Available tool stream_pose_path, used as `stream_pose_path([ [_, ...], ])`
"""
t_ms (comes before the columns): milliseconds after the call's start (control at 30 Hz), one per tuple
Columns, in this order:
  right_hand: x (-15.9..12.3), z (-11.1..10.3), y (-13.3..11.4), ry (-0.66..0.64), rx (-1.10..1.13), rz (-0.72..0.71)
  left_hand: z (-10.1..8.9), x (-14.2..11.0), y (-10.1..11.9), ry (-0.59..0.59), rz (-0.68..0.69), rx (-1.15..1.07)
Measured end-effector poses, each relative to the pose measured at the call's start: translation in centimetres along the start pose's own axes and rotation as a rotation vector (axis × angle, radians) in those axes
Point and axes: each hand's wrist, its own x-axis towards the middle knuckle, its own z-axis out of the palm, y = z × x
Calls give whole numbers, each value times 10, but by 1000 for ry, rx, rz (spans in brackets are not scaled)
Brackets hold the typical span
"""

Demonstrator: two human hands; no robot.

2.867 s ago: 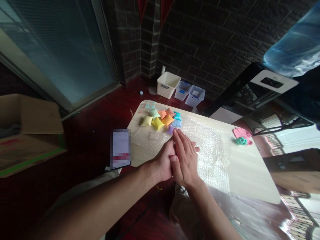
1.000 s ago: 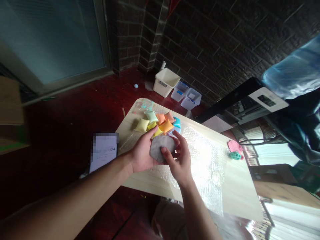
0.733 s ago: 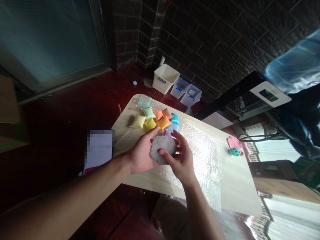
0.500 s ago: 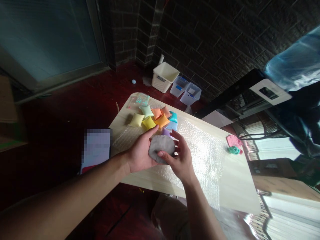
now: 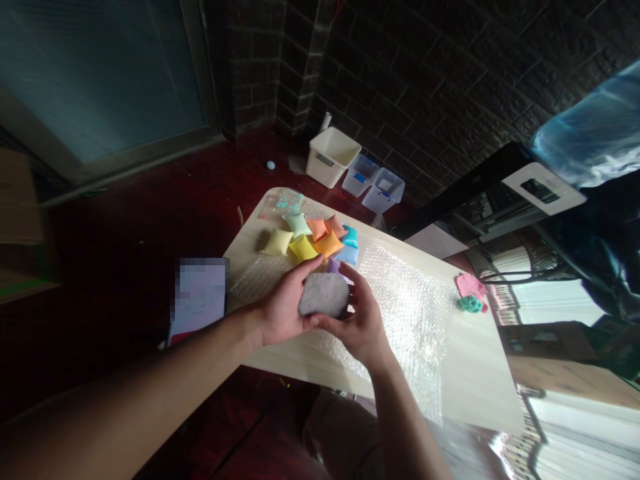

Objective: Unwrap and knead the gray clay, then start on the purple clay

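A flattened lump of grey modelling clay (image 5: 325,293) is held between my two hands above the table. My left hand (image 5: 285,307) cups it from the left side, thumb up along its far edge. My right hand (image 5: 363,320) grips it from the right, with the thumb pressed along its near edge and the fingers behind. Just beyond the clay lie several small pillow-shaped packets, among them a yellow packet (image 5: 303,249), an orange packet (image 5: 328,245) and a purple packet (image 5: 334,267) partly hidden by my hands.
Bubble wrap (image 5: 405,313) covers the middle of the pale wooden table (image 5: 480,373). Pink clay (image 5: 470,285) and green clay (image 5: 470,305) lie at the right end. A cream basket (image 5: 333,157) and clear plastic boxes (image 5: 384,191) stand on the floor behind.
My right thumb has slid down and left from the clay's face to its near edge. The clay has tilted and looks paler. My view has shifted slightly.
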Motion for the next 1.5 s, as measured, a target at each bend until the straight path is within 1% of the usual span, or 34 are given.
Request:
stream_pose_path([
  [67,1,0,-1,-9,37,10,-3,1,-5,-31,3,77],
  [200,2,1,-4,12,15,26,-4,0,-15,-28,-15,202],
  [333,1,2,-6,-47,63,181,-5,-2,-16,-45,-13,261],
  [400,-1,1,-7,-85,155,237,-6,-3,-14,-64,-27,294],
  [500,-3,-1,-10,-154,370,286,-7,-2,-13,-108,-51,331],
  [567,-4,-2,-12,-159,438,313,-8,0,-13,-125,-85,330],
  [667,-4,-2,-15,-130,436,343,-11,4,-15,-139,-129,292],
  [833,-2,-2,-16,-96,442,371,-13,6,-18,-143,-89,151],
  [900,-1,-1,-13,-95,422,375,-11,5,-18,-132,-123,149],
  [967,-1,-1,-9,-80,355,341,-10,3,-17,-125,-183,159],
  [1000,-1,-1,-8,-58,297,300,-9,3,-16,-114,-200,151],
  [1133,-4,-1,-8,118,-17,18,-6,4,-10,-15,-148,11],
  [1233,-10,3,-14,203,-240,-184,-5,5,-7,2,-133,-102],
  [1300,-13,11,-18,186,-362,-270,-3,4,-11,-2,-134,-154],
  [1367,-15,21,-20,113,-466,-320,0,2,-20,-17,-120,-191],
  [1433,-15,31,-20,48,-557,-342,3,0,-30,-73,-22,-230],
  [1500,-13,38,-19,13,-584,-336,3,-1,-38,-85,26,-253],
])
